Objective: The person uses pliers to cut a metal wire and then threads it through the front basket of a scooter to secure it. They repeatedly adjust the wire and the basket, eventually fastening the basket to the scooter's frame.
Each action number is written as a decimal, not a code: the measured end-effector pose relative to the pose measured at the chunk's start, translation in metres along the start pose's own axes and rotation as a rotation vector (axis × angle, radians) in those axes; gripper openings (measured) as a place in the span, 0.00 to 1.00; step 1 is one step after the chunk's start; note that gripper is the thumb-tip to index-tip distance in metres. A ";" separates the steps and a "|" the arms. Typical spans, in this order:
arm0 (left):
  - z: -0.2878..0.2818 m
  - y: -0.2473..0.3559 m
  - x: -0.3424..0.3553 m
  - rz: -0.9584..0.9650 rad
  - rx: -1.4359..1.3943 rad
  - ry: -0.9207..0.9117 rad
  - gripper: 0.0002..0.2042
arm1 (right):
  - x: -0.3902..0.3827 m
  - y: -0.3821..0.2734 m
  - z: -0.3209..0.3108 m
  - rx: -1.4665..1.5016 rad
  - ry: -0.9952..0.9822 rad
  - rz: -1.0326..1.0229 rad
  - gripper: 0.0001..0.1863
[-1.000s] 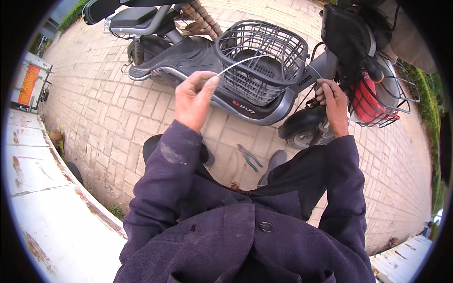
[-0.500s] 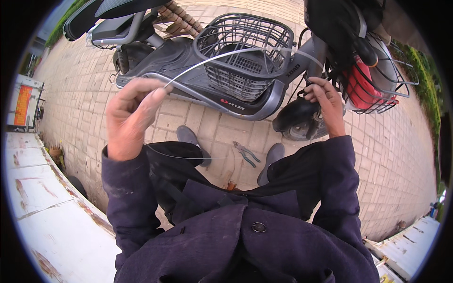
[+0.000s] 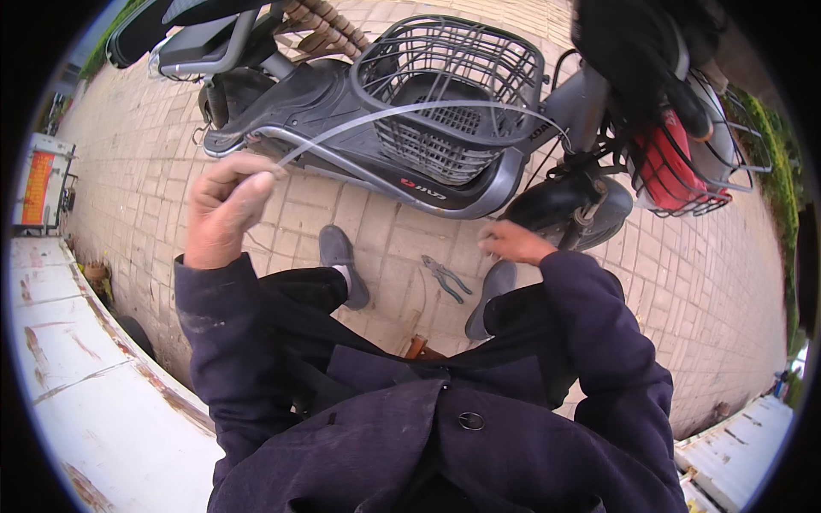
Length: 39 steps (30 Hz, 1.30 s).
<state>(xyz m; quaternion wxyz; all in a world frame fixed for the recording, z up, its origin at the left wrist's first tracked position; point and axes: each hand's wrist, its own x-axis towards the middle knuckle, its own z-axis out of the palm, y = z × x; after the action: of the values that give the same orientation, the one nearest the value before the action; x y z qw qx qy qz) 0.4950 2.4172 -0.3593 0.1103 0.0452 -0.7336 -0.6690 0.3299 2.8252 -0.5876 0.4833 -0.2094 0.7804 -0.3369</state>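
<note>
My left hand (image 3: 227, 205) is raised on the left, thumb and fingers pinched on one end of a thin, pale, flexible strip (image 3: 376, 115). The strip arcs to the right across the front of a dark wire basket (image 3: 505, 64), and its far end curls down near the front of a grey electric scooter (image 3: 333, 162). Lower and nearer to me, my right hand (image 3: 515, 242) hovers above my right shoe, apart from the strip. Its fingers point left and are blurred, so whether they hold anything is unclear. Pliers (image 3: 445, 278) with dark green handles lie on the paving between my feet.
The basket rests on the scooter's footboard. At the scooter's front, a red item (image 3: 667, 162) sits in a wire carrier beside the front wheel (image 3: 599, 209). A worn white surface (image 3: 94, 376) stands at my left, and another (image 3: 735, 445) at lower right. Brick paving lies all round.
My right hand has come down and inward from beside the scooter's front, away from the strip. My left hand has shifted slightly left and down, still pinching the strip.
</note>
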 end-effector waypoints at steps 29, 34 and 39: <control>0.024 -0.063 0.043 -0.205 0.115 -0.228 0.06 | 0.163 0.186 0.237 -0.944 0.135 0.415 0.25; 0.025 -0.066 0.046 -0.234 0.118 -0.274 0.06 | 0.169 0.191 0.247 -0.897 0.514 0.412 0.08; 0.027 -0.066 0.046 -0.226 0.107 -0.272 0.06 | 0.165 0.176 0.228 -0.894 0.342 0.358 0.11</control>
<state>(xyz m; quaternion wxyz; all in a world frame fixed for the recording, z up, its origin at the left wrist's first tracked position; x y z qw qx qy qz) 0.4390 2.4269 -0.4227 -0.0682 0.0422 -0.7668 -0.6369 0.4603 2.7645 -0.8867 0.2619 -0.2003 0.9399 0.0885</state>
